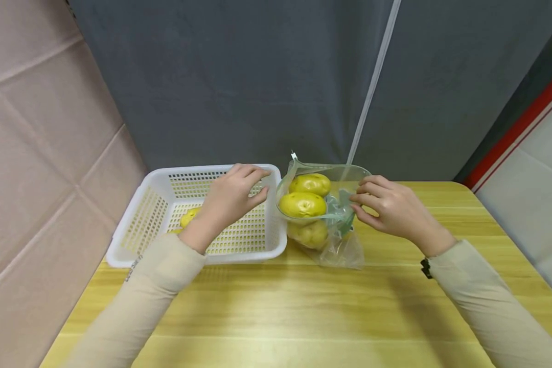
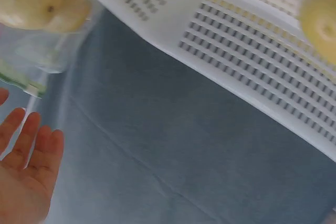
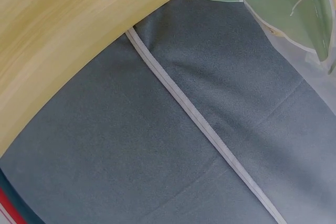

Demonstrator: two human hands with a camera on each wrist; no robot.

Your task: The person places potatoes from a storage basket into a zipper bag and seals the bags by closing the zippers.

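My left hand point(image 1: 233, 197) hovers over the right side of a white plastic basket point(image 1: 277, 240), thumb apart from the relaxed fingers, holding nothing. In the left wrist view the same hand point(image 2: 26, 174) has its fingers spread below the bag. A clear zip bag point(image 1: 345, 255) stands with its mouth open, right beside the basket. Several yellow potatoes point(image 1: 302, 204) fill its left part. At the bag's right rim, the fingertips of my right hand point(image 1: 388, 208) pinch the plastic. The basket holds a few potatoes point(image 1: 188, 217), partly hidden by my left forearm.
Basket and bag stand on a wooden table point(image 1: 280, 312), near its back edge. Behind it hangs a grey cloth point(image 1: 234, 92) with a pale strip point(image 1: 374, 82). A pinkish cloth wall point(image 1: 41, 143) borders the left, and a red-edged white panel point(image 1: 543, 168) the right.
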